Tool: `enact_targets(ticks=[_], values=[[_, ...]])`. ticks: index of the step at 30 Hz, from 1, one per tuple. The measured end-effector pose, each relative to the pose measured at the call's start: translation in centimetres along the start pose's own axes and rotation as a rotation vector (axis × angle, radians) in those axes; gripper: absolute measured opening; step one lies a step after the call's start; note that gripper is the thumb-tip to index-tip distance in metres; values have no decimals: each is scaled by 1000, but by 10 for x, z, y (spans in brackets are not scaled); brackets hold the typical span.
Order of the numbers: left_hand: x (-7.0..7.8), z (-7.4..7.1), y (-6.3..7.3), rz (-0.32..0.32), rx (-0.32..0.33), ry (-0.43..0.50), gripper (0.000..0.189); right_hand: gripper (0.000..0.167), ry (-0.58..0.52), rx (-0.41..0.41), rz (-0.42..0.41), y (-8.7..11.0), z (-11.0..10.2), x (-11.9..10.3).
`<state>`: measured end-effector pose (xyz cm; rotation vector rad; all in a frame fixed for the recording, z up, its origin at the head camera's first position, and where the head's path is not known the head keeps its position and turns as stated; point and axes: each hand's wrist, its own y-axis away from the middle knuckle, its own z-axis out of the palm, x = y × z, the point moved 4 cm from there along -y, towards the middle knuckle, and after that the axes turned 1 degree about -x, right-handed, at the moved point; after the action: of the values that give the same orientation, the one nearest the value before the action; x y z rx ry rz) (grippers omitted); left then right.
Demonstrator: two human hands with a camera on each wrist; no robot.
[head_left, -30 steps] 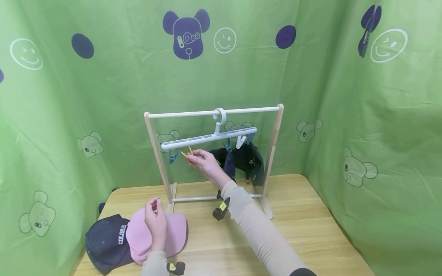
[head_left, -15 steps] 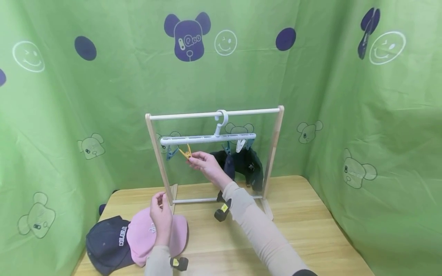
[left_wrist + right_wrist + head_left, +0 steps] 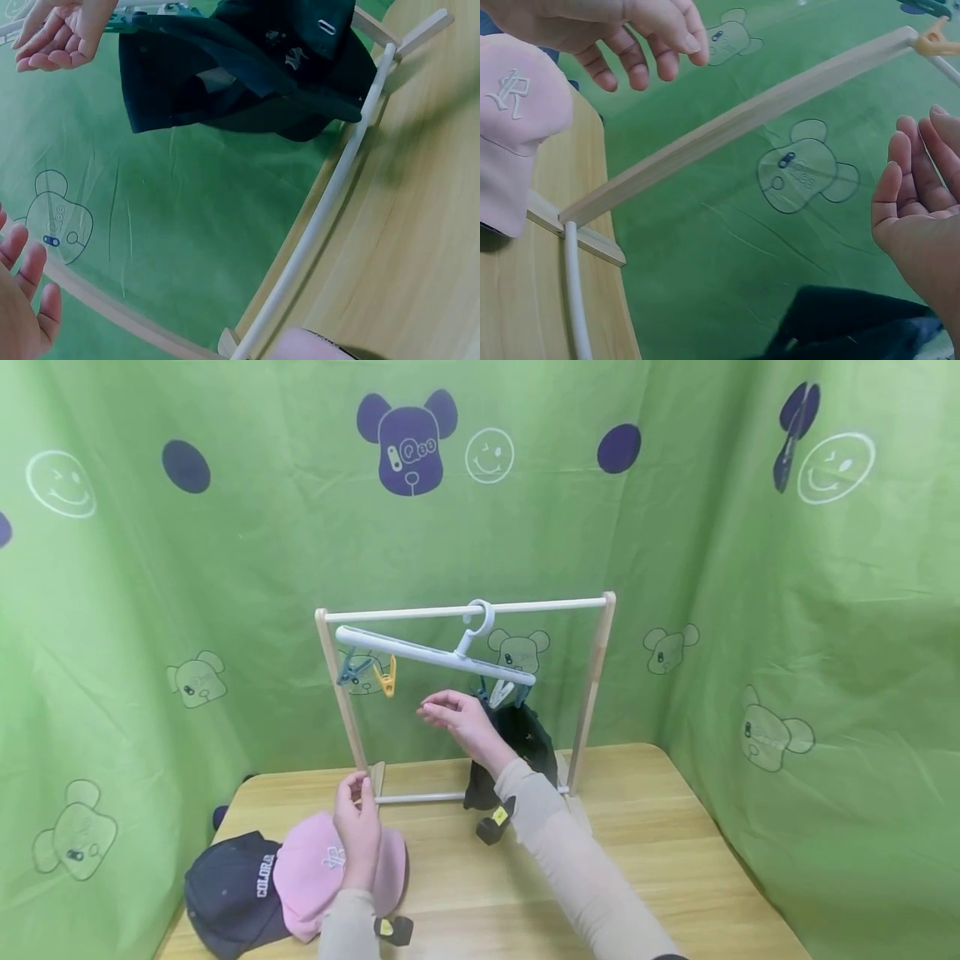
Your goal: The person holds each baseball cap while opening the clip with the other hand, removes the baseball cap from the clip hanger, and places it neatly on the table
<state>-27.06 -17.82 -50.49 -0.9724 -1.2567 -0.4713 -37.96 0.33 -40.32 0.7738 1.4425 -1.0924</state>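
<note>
A light-blue clip hanger (image 3: 420, 652) hangs by its hook from the rack's top bar, tilted with its left end higher. A black cap (image 3: 525, 735) hangs under its low right end, near a white clip (image 3: 501, 693) and teal clips. At the raised end dangle a yellow clip (image 3: 386, 677) and a teal clip (image 3: 354, 668), both holding nothing. My right hand (image 3: 468, 724), fingers loosely bent, hovers below the bar with nothing in it, apart from the yellow clip. Lower left, my left hand (image 3: 357, 822) is raised in front of a pink cap (image 3: 307, 868), also holding nothing.
A wooden rack (image 3: 592, 693) stands at the back of the wooden table (image 3: 660, 860), with a white lower rod (image 3: 307, 240) between its feet. Beside the pink cap lies a dark cap (image 3: 228, 889) with white lettering. Green printed curtains (image 3: 247, 568) surround the table.
My right hand has let go of the yellow clip and drawn back slightly right. The hanger's left end has swung up and the black cap has sunk. My left hand has risen a little.
</note>
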Motion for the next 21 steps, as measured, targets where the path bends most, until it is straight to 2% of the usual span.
enact_targets(ticks=[5, 12, 17, 21], values=[[1, 5, 2, 7, -12, -21, 21, 20, -78, 11, -36, 6, -14, -7], [6, 13, 1, 30, -27, 9, 20, 7, -155, 42, -53, 8, -34, -12], [11, 21, 2, 60, -47, 32, 21, 7, -195, 62, -75, 9, -47, -12], [15, 29, 5, 52, -62, 24, 19, 9, -216, 88, -93, 12, -57, -11]])
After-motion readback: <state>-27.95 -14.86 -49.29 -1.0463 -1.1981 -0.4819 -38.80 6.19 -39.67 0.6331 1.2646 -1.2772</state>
